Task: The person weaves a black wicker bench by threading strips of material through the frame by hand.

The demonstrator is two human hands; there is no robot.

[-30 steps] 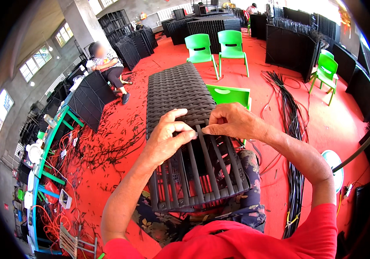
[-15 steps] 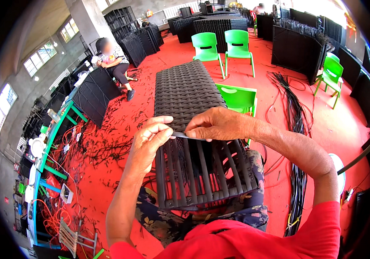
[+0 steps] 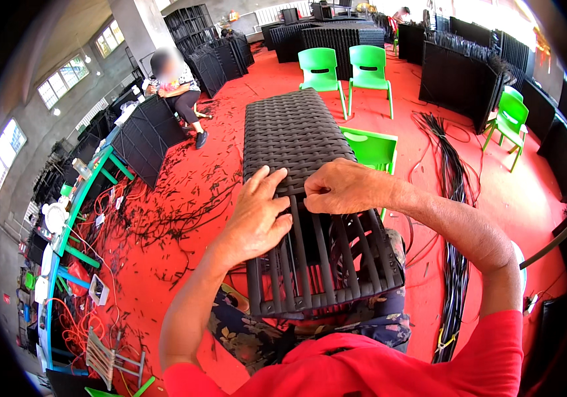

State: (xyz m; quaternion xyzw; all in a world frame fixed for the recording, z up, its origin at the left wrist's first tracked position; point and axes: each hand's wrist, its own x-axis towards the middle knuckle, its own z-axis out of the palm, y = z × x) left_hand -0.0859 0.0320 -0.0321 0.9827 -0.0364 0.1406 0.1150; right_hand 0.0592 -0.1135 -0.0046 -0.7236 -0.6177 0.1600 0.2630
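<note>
A long black frame (image 3: 296,132) lies across my lap, its far half covered in dark woven rattan and its near half showing bare upright strands (image 3: 323,271). My left hand (image 3: 257,215) rests flat with spread fingers on the edge of the weave. Beside it my right hand (image 3: 343,186) is curled at that same edge, pinching a dark strand (image 3: 306,193) where the weave ends.
Green plastic chairs (image 3: 343,66) stand on the red floor beyond the frame. A bundle of black strands (image 3: 452,192) lies at the right. A seated person (image 3: 177,86) works at the far left beside black woven panels (image 3: 144,139). A cluttered green rack (image 3: 71,218) lines the left.
My left hand has dropped from pulling a strand to lying flat on the weave. My right hand stays at the weave's edge.
</note>
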